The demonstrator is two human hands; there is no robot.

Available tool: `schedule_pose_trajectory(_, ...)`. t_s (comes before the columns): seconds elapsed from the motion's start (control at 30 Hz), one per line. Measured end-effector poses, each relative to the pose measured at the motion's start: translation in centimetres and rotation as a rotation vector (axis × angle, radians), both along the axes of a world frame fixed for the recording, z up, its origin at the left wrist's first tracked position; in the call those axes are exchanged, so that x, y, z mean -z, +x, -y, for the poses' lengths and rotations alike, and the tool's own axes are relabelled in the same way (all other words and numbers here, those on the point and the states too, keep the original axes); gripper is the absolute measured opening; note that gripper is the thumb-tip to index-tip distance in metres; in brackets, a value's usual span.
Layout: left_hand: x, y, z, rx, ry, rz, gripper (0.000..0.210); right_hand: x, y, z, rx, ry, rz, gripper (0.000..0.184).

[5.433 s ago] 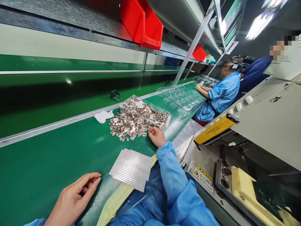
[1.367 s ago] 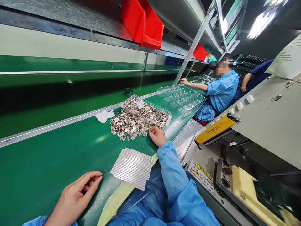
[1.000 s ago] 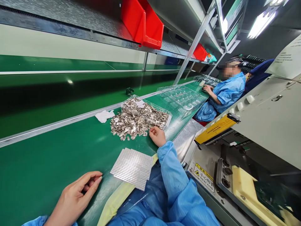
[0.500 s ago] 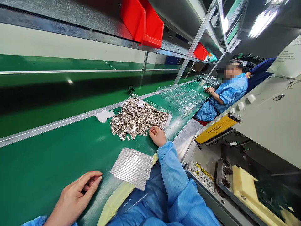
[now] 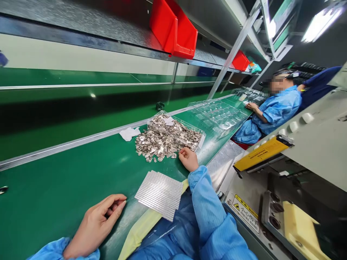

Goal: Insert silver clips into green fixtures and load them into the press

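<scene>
Beside a heap of small silvery metal pieces (image 5: 154, 141), my right hand (image 5: 189, 159) rests at the near right edge with its fingers pinched together. Whatever is between those fingertips is too small or hidden to make out. My left hand (image 5: 96, 224) lies on the green bench nearer to me, fingers curled and thumb tip close to the index fingertip, with nothing visible in it. Between the hands, at the bench edge, lie overlapping flat silver sheets (image 5: 159, 193) marked with narrow parallel rows. Part of the heap fills a clear plastic tray (image 5: 202, 141).
A crumpled white cloth (image 5: 129, 134) lies left of the heap. Clear moulded trays (image 5: 221, 113) are farther along the bench, where a co-worker in blue (image 5: 282, 104) sits. Red bins (image 5: 175, 34) stand on the shelf overhead. A machine (image 5: 249, 213) with a warning label is at right.
The camera view has turned slightly left, so the scene sits farther right. Both hands keep nearly the same pose and place, and the sheets and heap look unmoved.
</scene>
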State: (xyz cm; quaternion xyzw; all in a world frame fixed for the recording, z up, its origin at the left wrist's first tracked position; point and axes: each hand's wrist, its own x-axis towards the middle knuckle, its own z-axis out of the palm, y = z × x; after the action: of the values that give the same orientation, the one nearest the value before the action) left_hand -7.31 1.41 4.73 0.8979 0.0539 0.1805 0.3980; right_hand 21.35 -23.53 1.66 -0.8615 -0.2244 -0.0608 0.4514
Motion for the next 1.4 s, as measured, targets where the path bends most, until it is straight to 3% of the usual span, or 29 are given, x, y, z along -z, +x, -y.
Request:
schedule_pose_trajectory(0.7,-0.10,-0.18,0.18,0.021,-0.022,-0.106,0.028,0.07,0.17,0.25,-0.030,0.015,-0.004,0.025)
schedule_pose_trajectory(1.4,-0.09,-0.23,0.05,0.012,-0.010,-0.116,0.028,0.08,0.12,0.20,-0.006,0.009,-0.003,0.016)
